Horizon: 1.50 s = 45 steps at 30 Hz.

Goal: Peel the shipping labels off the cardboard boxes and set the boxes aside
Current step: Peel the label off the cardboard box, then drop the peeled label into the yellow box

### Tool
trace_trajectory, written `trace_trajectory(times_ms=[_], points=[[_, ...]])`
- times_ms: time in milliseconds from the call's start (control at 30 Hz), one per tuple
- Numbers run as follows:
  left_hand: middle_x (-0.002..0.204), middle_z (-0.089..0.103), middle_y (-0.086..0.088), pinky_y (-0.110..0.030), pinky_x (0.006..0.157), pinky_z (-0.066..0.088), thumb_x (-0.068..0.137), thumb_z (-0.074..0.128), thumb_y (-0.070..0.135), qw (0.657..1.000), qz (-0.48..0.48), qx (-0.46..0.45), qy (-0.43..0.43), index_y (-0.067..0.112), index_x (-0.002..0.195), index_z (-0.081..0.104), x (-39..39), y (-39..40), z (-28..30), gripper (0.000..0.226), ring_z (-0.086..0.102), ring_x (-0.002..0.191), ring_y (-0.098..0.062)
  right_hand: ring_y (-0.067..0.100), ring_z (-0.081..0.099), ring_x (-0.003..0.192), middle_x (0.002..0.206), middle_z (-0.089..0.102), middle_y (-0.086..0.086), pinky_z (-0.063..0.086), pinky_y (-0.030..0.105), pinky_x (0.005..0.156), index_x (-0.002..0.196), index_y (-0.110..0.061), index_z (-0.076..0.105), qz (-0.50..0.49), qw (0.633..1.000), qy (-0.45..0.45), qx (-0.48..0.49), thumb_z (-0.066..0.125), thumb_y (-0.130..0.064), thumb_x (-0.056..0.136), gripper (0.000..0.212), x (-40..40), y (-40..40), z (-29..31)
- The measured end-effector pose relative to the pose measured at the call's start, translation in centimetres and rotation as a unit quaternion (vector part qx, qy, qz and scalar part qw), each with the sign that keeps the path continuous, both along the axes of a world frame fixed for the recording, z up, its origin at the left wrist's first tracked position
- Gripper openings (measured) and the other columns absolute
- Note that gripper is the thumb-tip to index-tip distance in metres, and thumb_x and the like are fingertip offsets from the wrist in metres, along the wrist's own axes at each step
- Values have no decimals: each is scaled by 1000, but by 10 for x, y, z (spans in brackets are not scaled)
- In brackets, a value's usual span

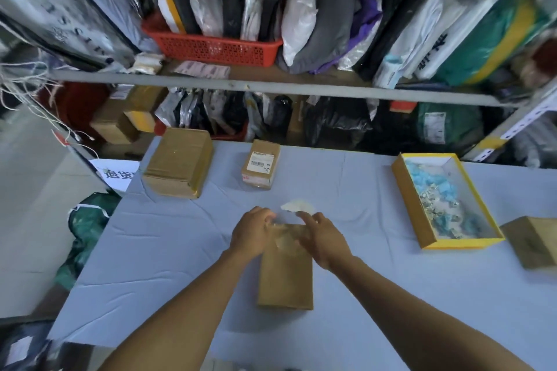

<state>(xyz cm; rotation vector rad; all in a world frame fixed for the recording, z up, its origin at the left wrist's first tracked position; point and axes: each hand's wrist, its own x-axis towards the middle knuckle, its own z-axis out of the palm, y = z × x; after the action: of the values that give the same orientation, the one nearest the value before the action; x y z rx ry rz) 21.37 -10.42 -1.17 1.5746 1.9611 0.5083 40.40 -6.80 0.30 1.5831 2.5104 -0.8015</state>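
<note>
A plain brown cardboard box (285, 280) lies on the blue-covered table (168, 265) in front of me. My left hand (252, 235) rests on its far left corner, fingers curled on the box top. My right hand (324, 238) pinches a whitish, partly clear peeled label (297, 207) that curls up above the box's far end. Farther back stands a small box (261, 164) with a white barcode label still on it. A larger taped box (179, 163) sits at the back left.
An open yellow-rimmed tray (428, 245) with blue and white scraps lies at the right. Another brown box (535, 241) sits at the far right edge. Metal shelving (271, 89) packed with parcels and a red basket (211, 48) stands behind the table.
</note>
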Motion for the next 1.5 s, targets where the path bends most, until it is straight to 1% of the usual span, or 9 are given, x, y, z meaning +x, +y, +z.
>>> trace_trajectory(times_ms=[167, 300, 500, 667, 800, 1067, 1267, 1367, 1500], points=[[125, 58, -2, -33, 86, 47, 94, 50, 15, 996, -12, -4, 93, 23, 123, 58, 1, 6, 58, 30, 56, 112, -25, 30, 52, 117, 135, 46, 9, 47, 38, 97, 141, -36, 39, 52, 998, -16, -35, 55, -32, 96, 47, -10, 11, 50], [122, 61, -5, -29, 79, 45, 90, 64, 19, 992, -85, 34, 88, 22, 115, 67, -9, 14, 111, 25, 57, 107, -27, 26, 51, 111, 123, 54, 6, 43, 35, 96, 111, -32, 66, 52, 996, 66, -10, 64, -29, 92, 19, -24, 29, 101], [92, 73, -6, -38, 80, 51, 83, 70, 11, 994, -96, 56, 1, 11, 87, 77, -14, 20, 167, 8, 65, 91, -26, 14, 59, 86, 98, 70, 8, 48, 28, 78, 94, -4, 74, -10, 984, 177, -27, 66, -8, 89, 10, -35, 45, 161], [92, 75, -1, -37, 83, 54, 76, 76, 21, 991, -107, 40, -67, 17, 95, 74, -17, 20, 184, 20, 69, 91, -17, 21, 67, 76, 86, 73, 12, 57, 41, 82, 80, -12, 76, -53, 977, 199, -54, 67, -6, 83, 12, -31, 46, 172], [79, 72, 3, -29, 71, 51, 79, 76, 13, 989, -124, 31, -74, 19, 83, 72, -13, 15, 188, 8, 65, 75, -10, 27, 71, 83, 84, 74, 13, 58, 41, 80, 80, -12, 77, -66, 975, 207, -45, 70, -7, 79, 9, -34, 39, 174], [79, 74, -6, -29, 69, 52, 75, 71, 3, 997, -46, 57, -39, 14, 73, 77, 0, 14, 189, 13, 65, 76, -19, 22, 63, 81, 90, 69, 6, 57, 37, 69, 86, -9, 71, -57, 986, 138, 77, 65, -5, 84, 8, -45, 18, 178], [75, 75, 4, -38, 82, 58, 70, 75, 20, 998, 21, 43, -36, 25, 79, 80, 0, 15, 192, 11, 69, 81, -19, 21, 63, 89, 98, 68, 3, 55, 38, 78, 97, -13, 69, -10, 989, 125, 79, 80, -19, 77, 24, -43, 15, 181], [85, 76, 1, -38, 85, 57, 75, 73, 13, 998, 39, 37, -44, 21, 84, 80, 5, 16, 195, 15, 67, 87, -20, 21, 60, 87, 97, 65, 4, 53, 38, 79, 98, -11, 66, 23, 990, 83, 109, 84, -30, 72, 36, -47, 14, 183], [97, 76, -9, -36, 92, 54, 78, 73, 2, 995, 35, 17, -86, 6, 94, 79, 8, 19, 196, 18, 67, 95, -24, 24, 61, 83, 94, 66, 6, 52, 37, 73, 95, -11, 67, 3, 989, 71, 131, 79, -28, 78, 27, -48, 15, 180]])
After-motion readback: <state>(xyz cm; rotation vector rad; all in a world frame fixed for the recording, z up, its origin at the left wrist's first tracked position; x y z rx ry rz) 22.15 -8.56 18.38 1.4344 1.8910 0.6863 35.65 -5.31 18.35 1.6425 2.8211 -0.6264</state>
